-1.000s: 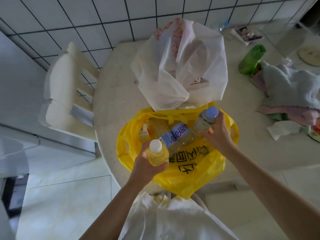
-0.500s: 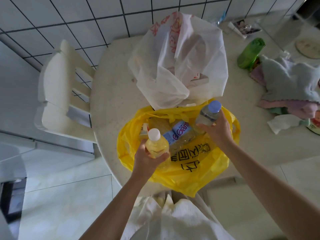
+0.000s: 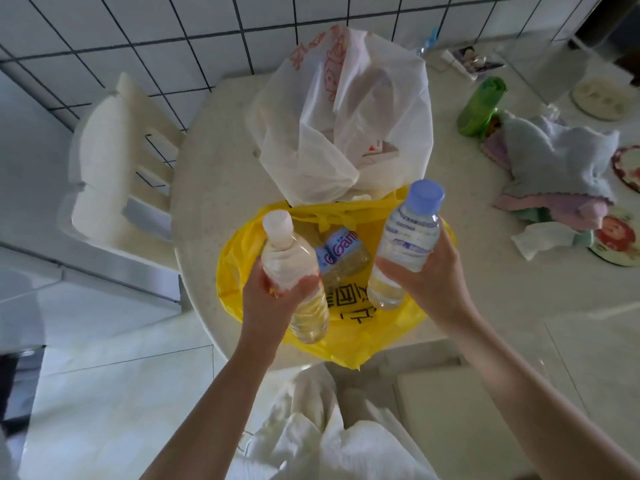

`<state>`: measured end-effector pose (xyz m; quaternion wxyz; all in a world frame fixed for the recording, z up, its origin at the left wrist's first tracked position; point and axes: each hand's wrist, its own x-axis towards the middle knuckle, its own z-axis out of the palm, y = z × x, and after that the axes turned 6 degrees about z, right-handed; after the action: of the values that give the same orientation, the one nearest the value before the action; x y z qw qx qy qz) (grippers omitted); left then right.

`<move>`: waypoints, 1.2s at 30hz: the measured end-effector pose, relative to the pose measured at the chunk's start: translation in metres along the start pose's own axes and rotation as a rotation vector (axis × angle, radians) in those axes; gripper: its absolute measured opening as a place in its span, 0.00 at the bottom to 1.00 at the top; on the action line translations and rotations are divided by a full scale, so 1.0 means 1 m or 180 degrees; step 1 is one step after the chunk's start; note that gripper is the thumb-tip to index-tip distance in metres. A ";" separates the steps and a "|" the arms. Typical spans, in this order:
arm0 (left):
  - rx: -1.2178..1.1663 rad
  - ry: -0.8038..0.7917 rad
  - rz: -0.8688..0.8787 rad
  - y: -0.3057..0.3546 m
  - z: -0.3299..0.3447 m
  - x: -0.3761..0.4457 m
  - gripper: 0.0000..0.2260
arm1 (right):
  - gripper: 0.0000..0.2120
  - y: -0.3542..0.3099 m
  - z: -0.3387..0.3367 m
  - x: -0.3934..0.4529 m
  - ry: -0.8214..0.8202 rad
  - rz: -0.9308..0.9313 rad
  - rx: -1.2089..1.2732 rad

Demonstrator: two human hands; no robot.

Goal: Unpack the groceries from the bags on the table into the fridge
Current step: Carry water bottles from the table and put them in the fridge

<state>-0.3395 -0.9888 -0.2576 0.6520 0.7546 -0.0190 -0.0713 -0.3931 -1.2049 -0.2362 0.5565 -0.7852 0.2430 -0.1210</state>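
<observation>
Head view: both bottles now lifted clear above the yellow bag (image 3: 381, 327), higher than a second ago. Left hand (image 3: 270, 299) wrapped round the white-capped bottle (image 3: 294, 271); right hand (image 3: 433, 282) curled round the blue-capped bottle (image 3: 405, 240). Another labelled bottle (image 3: 341, 254) left inside the yellow bag, white bag (image 3: 346, 116) just behind it. Ready for the fridge, out of sight.

left hand (image 3: 273, 299) holding bottle (image 3: 294, 271), yellow bag (image 3: 381, 327)
</observation>
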 end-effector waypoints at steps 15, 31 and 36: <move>-0.0727 0.1059 -0.0052 0.024 0.023 -0.181 0.26 | 0.28 0.022 -0.047 -0.122 -0.1384 -0.0048 0.0275; -0.0467 0.2685 -0.0633 -0.011 -0.052 -0.344 0.21 | 0.24 0.003 0.032 -0.241 -0.2843 -0.0284 -0.0488; -0.0648 0.3227 -0.0701 -0.025 -0.098 -0.404 0.21 | 0.24 -0.008 0.072 -0.304 -0.3342 -0.0239 -0.0432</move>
<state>-0.7281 -0.8399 -0.2351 0.6380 0.6248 0.3851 0.2330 -0.6173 -0.9866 -0.2293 0.5466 -0.7825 -0.0893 0.2846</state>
